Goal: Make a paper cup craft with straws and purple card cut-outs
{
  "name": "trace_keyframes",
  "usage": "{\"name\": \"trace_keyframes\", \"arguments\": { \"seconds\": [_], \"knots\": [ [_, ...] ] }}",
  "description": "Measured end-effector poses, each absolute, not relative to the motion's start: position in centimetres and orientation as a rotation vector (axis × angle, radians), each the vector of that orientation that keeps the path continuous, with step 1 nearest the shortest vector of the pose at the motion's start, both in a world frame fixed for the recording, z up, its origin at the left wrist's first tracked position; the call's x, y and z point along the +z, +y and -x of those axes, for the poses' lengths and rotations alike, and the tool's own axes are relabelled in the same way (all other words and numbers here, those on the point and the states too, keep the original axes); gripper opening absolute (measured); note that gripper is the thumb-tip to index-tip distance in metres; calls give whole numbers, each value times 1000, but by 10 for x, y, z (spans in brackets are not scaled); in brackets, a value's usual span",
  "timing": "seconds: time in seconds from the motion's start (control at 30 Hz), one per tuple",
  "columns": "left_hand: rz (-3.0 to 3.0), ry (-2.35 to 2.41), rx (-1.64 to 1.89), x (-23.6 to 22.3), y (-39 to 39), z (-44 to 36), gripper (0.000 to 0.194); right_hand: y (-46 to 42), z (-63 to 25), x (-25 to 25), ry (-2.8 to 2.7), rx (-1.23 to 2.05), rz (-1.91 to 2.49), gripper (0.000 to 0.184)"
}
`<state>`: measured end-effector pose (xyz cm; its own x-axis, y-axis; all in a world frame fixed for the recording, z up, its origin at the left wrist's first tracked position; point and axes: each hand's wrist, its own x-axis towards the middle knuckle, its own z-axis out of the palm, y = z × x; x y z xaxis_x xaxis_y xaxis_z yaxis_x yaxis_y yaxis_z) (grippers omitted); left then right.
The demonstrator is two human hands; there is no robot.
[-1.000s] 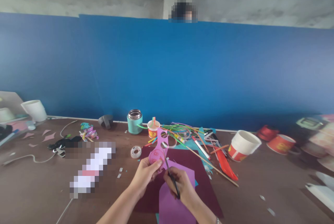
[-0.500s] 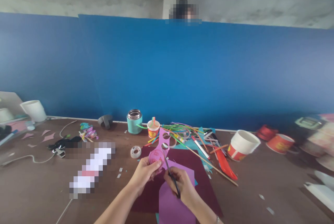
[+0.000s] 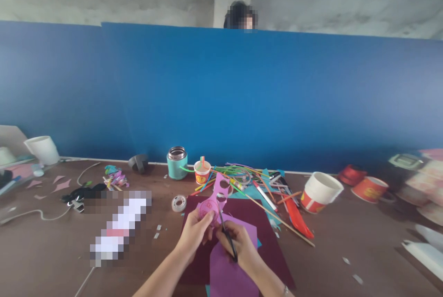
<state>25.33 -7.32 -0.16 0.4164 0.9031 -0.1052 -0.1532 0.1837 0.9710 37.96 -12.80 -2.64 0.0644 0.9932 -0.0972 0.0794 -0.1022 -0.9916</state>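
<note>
Between thumb and fingers, my left hand (image 3: 196,231) grips a pink paper strip (image 3: 221,187) that has round holes cut through its upper part. A circle with a red drawing shows on the paper by my left thumb. My right hand (image 3: 238,240) is closed around the dark handles of a pair of scissors (image 3: 224,228), whose blades point up at the right edge of the pink paper. Below both hands lie a purple paper sheet (image 3: 231,269) and a dark maroon sheet (image 3: 273,251).
Behind the hands are a tape roll (image 3: 179,203), a mint thermos (image 3: 177,164), a small paper cup (image 3: 202,172) and a pile of pipe cleaners (image 3: 245,174). Stacked paper cups (image 3: 321,190) stand right. A blue partition (image 3: 221,93) closes the back; a person's head (image 3: 240,16) shows above it.
The pink paper has turned and tilted slightly in my left hand, its upper end shifting right and down. The left hand has moved slightly right; the scissors stay at the paper's edge.
</note>
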Motion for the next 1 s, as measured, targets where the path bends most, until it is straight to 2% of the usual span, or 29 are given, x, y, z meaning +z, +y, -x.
{"name": "trace_keyframes", "arguments": {
  "seconds": [0.3,0.63,1.0],
  "knots": [
    [-1131,814,881,0,-64,-270,38,-124,-387,-21,-1107,1132,1408,41],
    [-1002,805,931,-17,-57,-267,42,-128,-392,-12,-1170,1178,1399,29],
    [-1082,800,869,-17,-60,-268,45,-127,-393,-16,-1202,1180,1398,32]
  ]
}}
